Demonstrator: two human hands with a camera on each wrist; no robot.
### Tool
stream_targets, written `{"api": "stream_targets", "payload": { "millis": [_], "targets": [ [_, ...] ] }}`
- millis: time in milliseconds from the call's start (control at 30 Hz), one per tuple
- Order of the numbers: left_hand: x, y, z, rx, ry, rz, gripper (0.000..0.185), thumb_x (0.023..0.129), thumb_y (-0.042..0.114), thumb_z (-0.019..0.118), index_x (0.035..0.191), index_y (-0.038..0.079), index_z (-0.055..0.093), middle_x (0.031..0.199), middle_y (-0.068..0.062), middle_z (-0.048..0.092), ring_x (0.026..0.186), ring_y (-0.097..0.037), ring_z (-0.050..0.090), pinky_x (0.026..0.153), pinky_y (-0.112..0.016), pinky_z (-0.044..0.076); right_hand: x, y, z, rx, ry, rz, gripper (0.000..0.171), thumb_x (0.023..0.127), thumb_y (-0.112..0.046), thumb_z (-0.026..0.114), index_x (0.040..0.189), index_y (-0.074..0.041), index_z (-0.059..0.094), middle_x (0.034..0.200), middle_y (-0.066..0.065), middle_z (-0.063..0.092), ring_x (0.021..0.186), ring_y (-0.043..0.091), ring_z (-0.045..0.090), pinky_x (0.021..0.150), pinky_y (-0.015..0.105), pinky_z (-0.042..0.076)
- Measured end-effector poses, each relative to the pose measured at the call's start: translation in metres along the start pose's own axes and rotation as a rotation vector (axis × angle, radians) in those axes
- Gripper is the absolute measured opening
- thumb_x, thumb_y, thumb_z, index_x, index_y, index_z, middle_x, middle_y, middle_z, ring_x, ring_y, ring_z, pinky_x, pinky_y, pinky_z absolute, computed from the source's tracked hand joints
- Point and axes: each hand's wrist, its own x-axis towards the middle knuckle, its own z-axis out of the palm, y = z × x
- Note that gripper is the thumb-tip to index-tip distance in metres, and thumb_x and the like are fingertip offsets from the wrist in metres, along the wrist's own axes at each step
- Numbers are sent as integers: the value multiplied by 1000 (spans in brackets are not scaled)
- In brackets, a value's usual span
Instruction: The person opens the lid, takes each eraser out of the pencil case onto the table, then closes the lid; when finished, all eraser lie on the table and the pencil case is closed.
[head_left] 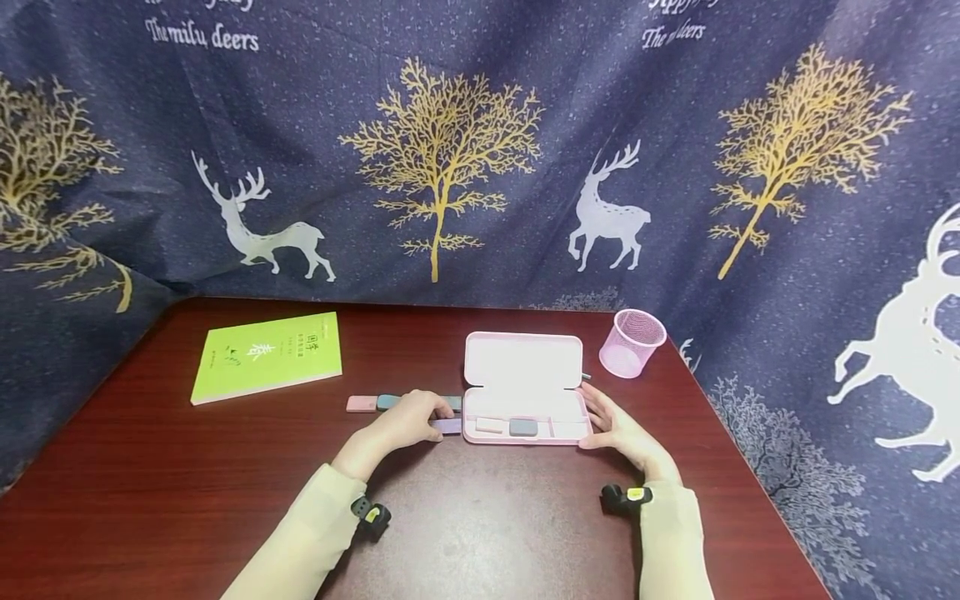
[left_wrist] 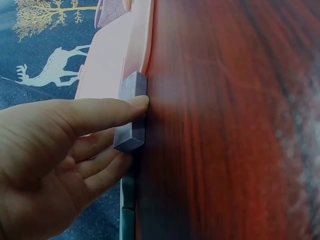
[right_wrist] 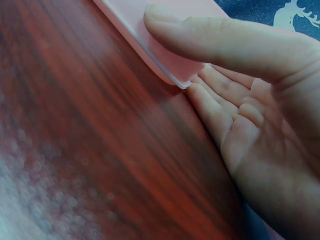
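An open pink pencil case [head_left: 522, 362] lies on the table, its lid raised at the back. Inside, along the front, are a pale block [head_left: 490, 426] and a grey block [head_left: 522, 427]. My left hand [head_left: 408, 418] pinches a lavender rectangular block [left_wrist: 132, 112] between thumb and fingers, at the case's left end. Behind that hand, a pink block [head_left: 362, 404] and teal pieces [head_left: 387, 402] form a row, partly hidden by the fingers. My right hand [head_left: 621, 431] grips the case's right end, thumb over the front corner and fingers along the side.
A pink mesh pen holder [head_left: 632, 343] stands behind the right hand, near the table's right edge. At the back left lies a green book [head_left: 267, 357]. Behind the dark red table [head_left: 150, 492] hangs a blue cloth [head_left: 487, 208] printed with deer and trees.
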Motion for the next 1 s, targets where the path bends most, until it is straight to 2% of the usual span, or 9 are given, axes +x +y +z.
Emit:
{"api": "stream_targets", "payload": {
  "millis": [267,567,1000],
  "targets": [
    [-1,5,0,38,24,3,26,77,3,80,101,6,75,97,-5,73,86,-17,63,80,-35,54,0,-1,0,-13,2,-4,102,79,0,75,155,0,7,161,28,6,147,48,10,99,5,36],
    [-3,3,2,68,21,14,26,78,5,78,104,4,74,104,-9,71,98,-25,65,87,-41,54,0,-2,1,-9,2,-6,102,79,0,75,155,1,6,161,29,6,146,48,10,99,5,36],
    [-3,2,3,67,26,2,26,80,6,78,105,4,74,104,-9,71,102,-26,64,91,-42,52,0,-1,0,-15,1,-13,103,79,2,75,155,2,6,160,30,6,146,49,10,99,5,36]
  ]
}}
